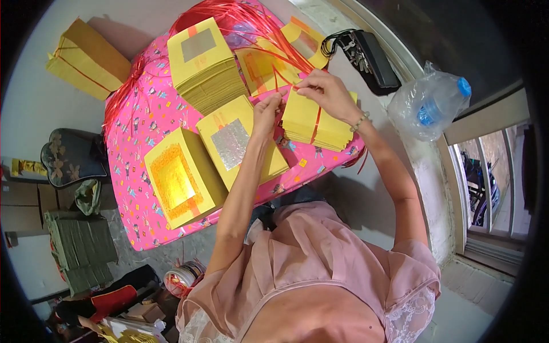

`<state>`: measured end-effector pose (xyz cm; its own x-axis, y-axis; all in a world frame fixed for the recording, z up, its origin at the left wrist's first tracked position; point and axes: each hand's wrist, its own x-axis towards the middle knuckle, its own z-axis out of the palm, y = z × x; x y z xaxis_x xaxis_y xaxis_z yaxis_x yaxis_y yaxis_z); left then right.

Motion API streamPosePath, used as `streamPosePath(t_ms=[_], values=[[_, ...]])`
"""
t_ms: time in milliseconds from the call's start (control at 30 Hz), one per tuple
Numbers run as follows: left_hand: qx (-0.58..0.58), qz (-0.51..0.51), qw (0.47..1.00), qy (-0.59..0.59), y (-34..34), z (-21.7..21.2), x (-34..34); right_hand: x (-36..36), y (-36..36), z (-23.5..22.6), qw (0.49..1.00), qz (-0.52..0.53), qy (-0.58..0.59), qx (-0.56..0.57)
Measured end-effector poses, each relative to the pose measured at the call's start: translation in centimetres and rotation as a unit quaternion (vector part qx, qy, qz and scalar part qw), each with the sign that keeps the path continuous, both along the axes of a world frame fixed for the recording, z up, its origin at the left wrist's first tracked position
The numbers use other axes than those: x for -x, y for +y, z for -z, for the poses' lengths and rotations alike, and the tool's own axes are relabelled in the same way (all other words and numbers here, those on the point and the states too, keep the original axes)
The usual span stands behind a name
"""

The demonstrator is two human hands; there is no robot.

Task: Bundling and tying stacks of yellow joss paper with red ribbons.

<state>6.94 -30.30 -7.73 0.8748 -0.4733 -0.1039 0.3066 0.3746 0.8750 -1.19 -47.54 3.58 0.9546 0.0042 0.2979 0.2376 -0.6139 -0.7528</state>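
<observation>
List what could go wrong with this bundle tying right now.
The red string is thin and pulled taut between the left hand and right hand; it may slip off or snap. The bundle sits near the pink cloth's edge and could slide off. Loose strings nearby might tangle in the knot.

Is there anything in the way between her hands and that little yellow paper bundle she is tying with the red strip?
Nothing visible. The left hand and the right hand are both already at the top edge of the yellow paper bundle, pinching the red strip that wraps it. The other paper stacks lie off to its left on the pink cloth.
</observation>
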Motion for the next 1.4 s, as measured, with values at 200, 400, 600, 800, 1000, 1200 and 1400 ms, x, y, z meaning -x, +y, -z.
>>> streamPosePath(t_ms=[200,400,600,800,1000,1200,1400], values=[[-0.012,0.011,0.999,-0.049,0.0,0.2,0.1,-3.0,0.9,2.0,0.994,-0.065,0.005,0.091],[0.036,0.030,0.997,-0.057,0.0,-0.3,0.1,-3.7,0.8,2.4,0.994,-0.051,0.071,0.059],[-0.052,-0.015,0.996,-0.076,-0.1,-1.1,0.1,-4.0,1.0,2.5,0.994,-0.032,0.108,0.004],[-0.031,0.020,0.995,-0.092,0.1,-1.3,-0.8,-4.4,0.3,2.4,0.992,-0.030,0.113,-0.053],[-0.010,0.148,0.984,-0.096,0.9,-1.5,-2.7,-5.6,0.1,2.9,0.983,-0.082,0.106,-0.128],[0.030,0.160,0.986,-0.015,0.8,-2.4,-2.9,-5.2,-0.9,3.4,0.974,-0.097,0.132,-0.159],[-0.033,0.071,0.983,-0.166,0.5,-2.8,-1.7,-4.7,-1.9,2.5,0.975,-0.151,0.128,-0.102]])
